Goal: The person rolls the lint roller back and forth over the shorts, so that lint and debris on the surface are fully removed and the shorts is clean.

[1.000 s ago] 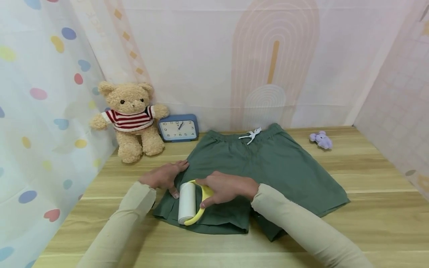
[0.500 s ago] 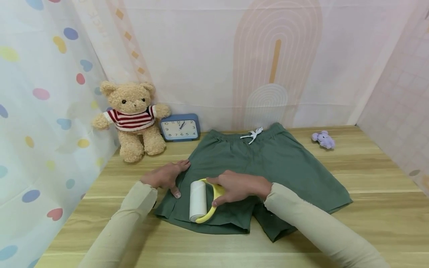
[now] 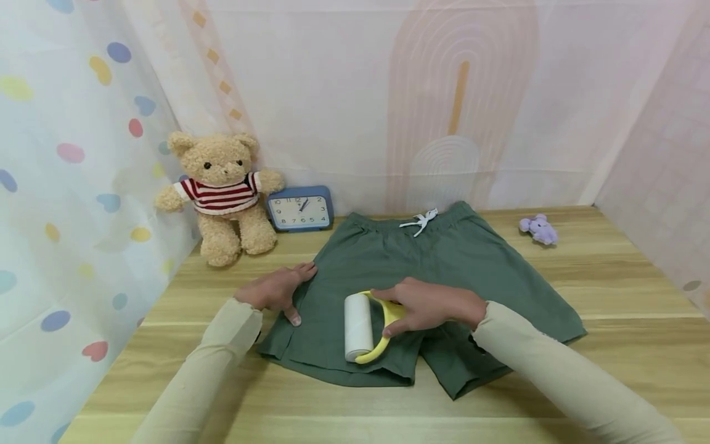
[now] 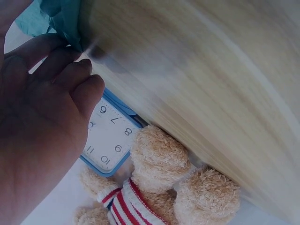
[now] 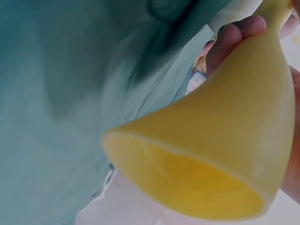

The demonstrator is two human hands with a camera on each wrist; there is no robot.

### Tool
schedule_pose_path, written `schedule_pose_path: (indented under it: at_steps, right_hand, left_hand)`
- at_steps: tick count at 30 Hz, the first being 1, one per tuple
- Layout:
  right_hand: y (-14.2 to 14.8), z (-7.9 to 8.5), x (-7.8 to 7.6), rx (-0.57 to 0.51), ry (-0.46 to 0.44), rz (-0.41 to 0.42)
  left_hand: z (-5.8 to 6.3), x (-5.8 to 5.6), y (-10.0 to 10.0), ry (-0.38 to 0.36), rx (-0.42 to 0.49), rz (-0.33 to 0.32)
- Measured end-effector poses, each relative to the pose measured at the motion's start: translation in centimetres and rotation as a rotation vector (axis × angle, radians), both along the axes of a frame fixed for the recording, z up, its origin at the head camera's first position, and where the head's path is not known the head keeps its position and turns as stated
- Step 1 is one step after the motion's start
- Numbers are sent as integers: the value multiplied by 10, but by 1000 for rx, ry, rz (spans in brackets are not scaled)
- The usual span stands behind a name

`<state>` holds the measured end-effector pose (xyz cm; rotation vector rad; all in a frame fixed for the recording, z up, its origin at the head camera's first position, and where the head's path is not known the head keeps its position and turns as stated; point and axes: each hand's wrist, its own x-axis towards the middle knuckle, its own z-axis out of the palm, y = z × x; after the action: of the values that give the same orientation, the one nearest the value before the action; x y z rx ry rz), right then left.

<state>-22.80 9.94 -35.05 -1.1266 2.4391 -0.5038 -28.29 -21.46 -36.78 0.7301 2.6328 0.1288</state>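
Dark green shorts (image 3: 455, 271) lie spread on the table, waistband at the back with a white drawstring tied in a bow. My right hand (image 3: 435, 303) grips the yellow handle of a lint roller (image 3: 359, 327), whose white roll sits on the left leg of the shorts. Seen from the right wrist, the flared hollow end of the yellow handle (image 5: 220, 136) fills the front. My left hand (image 3: 275, 290) rests at the left edge of the shorts, its fingers and thumb touching the cloth. In the left wrist view, only a corner of the shorts (image 4: 65, 21) shows beyond the fingers.
A teddy bear (image 3: 222, 200) in a striped shirt leans at the back left, beside a blue clock (image 3: 300, 209). A small purple plush toy (image 3: 540, 229) lies at the back right. The wooden table (image 3: 310, 419) meets patterned cloth backdrops behind and at both sides.
My right hand has moved the lint roller to the right across the left leg of the shorts, away from my left hand. The left hand keeps its place on the cloth.
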Motion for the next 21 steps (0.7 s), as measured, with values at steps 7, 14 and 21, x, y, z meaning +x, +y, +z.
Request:
schedule_pose_path:
  at_steps: [7,14,21]
  right_hand:
    - [26,3,1,-14,-18,-22]
    - [44,6,2,0,-22,-35]
    - [69,8,3,-7,-23,-64]
  left_hand:
    - [-1,-2,0,-9,-14,4]
    - [-3,-4,-2,-11,2,-4]
    - [-1,-4,-3,-12,11,-6]
